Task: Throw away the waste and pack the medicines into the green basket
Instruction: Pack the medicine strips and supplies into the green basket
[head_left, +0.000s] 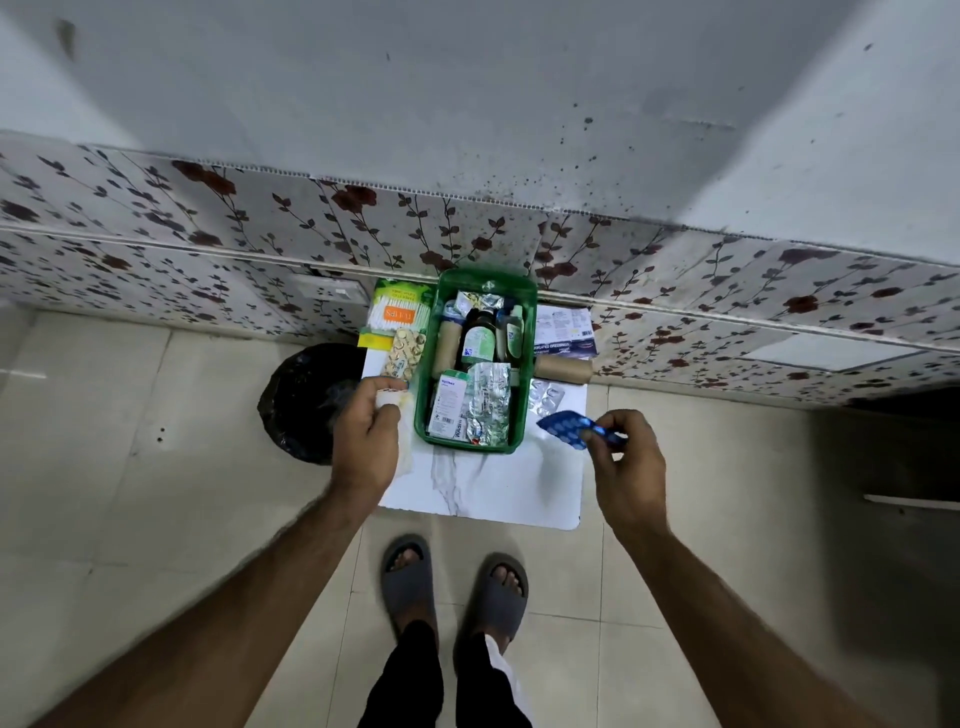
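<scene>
The green basket (527, 364) stands on a small white marble-patterned table (493, 488), filled with bottles, boxes and silver blister strips. My right hand (626, 467) pinches a blue blister strip (569, 427) just right of the basket, above the table. My left hand (366, 441) is closed on a white and yellowish crumpled piece (390, 399) at the basket's left side. A tan blister strip (402, 353) and a pack of cotton buds (399, 312) lie left of the basket. A silver blister strip (545, 396) and a brown roll (563, 368) lie to its right.
A bin lined with a black bag (306, 400) stands on the floor left of the table. Papers and a leaflet (563, 330) lie behind the brown roll. The floral-tiled wall (208, 249) rises right behind the table. My feet in grey slippers (452, 582) stand on the floor tiles.
</scene>
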